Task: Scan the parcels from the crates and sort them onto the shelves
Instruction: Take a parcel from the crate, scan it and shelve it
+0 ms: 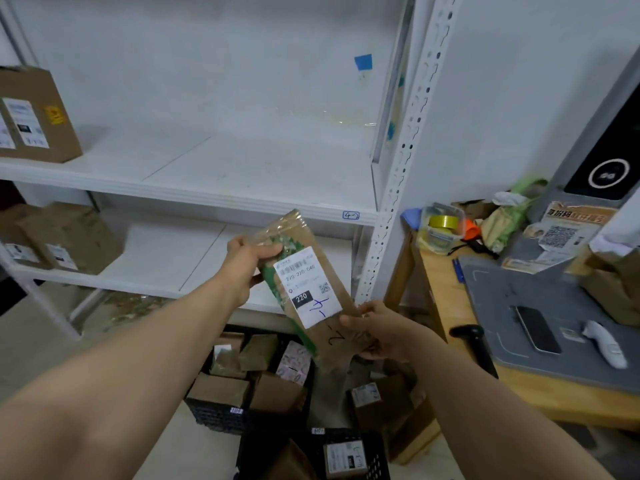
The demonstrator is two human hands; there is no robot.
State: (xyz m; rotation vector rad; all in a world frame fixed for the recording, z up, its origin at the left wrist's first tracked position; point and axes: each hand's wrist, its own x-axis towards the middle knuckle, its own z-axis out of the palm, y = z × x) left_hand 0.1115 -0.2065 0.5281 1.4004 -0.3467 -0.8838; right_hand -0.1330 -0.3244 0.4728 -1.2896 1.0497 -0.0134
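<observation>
I hold a flat brown parcel [322,271] with a green strip and a white shipping label, tilted in front of the white shelves [242,202]. My left hand [242,268] grips its upper left edge. My right hand [377,332] pinches its lower right corner. Below, black crates [214,417] on the floor hold several cardboard parcels. A black handheld scanner [474,344] sits at the edge of the wooden table on the right.
A cardboard box [38,116] stands on the upper shelf at left, and more boxes [62,237] on the shelf below. The wooden table [450,306] carries a grey mat, a phone [538,329], a white device, tape rolls and bags.
</observation>
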